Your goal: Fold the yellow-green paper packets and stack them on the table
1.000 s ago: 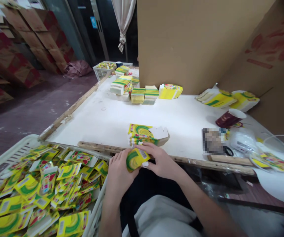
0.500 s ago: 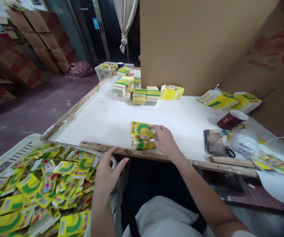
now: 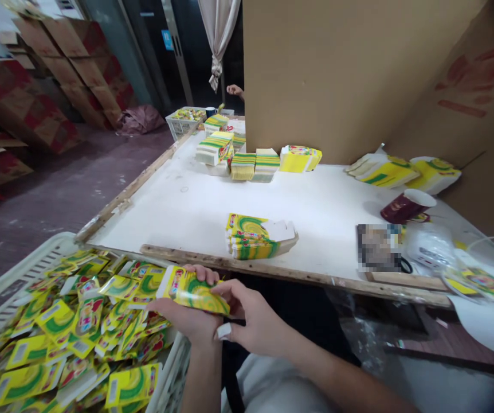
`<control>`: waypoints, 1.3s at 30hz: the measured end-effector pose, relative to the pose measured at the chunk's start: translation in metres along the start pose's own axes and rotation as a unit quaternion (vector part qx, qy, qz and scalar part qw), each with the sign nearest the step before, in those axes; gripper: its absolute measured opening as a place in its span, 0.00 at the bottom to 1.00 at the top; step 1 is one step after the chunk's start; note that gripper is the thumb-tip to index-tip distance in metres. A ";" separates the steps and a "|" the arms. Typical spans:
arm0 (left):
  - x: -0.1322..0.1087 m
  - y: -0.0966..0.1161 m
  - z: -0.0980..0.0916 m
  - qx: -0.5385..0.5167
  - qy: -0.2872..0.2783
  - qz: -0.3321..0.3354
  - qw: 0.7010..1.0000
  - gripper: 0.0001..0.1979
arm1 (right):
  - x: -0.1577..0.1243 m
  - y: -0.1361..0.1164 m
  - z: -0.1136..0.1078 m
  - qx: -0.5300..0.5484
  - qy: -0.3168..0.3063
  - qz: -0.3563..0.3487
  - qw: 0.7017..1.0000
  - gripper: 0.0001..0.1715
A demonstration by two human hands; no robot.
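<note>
A small yellow and green printed carton lies over the palm of my left hand, whose fingers wrap round its far side. At the carton's right end, my right hand grips it with bent fingers; a white wrap covers the thumb tip. Both hands are in front of the table edge, beside the basket. A stack of flat cartons in the same print lies on the white table just beyond them, its white flaps pointing right.
A pale plastic basket heaped with yellow cartons stands at the left. More carton stacks stand farther back by a cardboard partition. A tipped maroon cup lies at the right. Another person's hand shows beyond the partition.
My right hand has left the stack and come left and nearer with a carton. My left hand, open before, now holds that carton too. Another person's hand has come into view.
</note>
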State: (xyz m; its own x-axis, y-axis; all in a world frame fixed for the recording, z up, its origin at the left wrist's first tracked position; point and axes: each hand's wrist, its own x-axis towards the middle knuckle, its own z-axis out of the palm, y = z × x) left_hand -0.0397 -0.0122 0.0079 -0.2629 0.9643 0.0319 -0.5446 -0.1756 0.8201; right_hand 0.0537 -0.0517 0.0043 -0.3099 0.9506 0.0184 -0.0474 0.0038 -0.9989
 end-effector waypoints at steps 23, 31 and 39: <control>-0.005 0.017 -0.006 0.552 -0.285 0.055 0.781 0.36 | -0.003 -0.026 -0.064 -0.467 0.095 -0.282 0.833 0.19; -0.009 -0.003 0.000 0.549 -0.274 0.083 0.786 0.30 | 0.013 -0.002 -0.055 0.076 0.202 -0.043 0.975 0.48; -0.013 -0.014 0.000 0.529 -0.274 0.194 0.779 0.36 | 0.015 0.000 -0.040 0.047 0.352 -0.100 0.930 0.59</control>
State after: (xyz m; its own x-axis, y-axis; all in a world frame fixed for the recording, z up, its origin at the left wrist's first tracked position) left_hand -0.0286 -0.0224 -0.0034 0.2941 0.8698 0.3961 0.5288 -0.4933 0.6907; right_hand 0.0869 -0.0249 0.0030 0.4097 0.9020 0.1360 -0.1309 0.2057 -0.9698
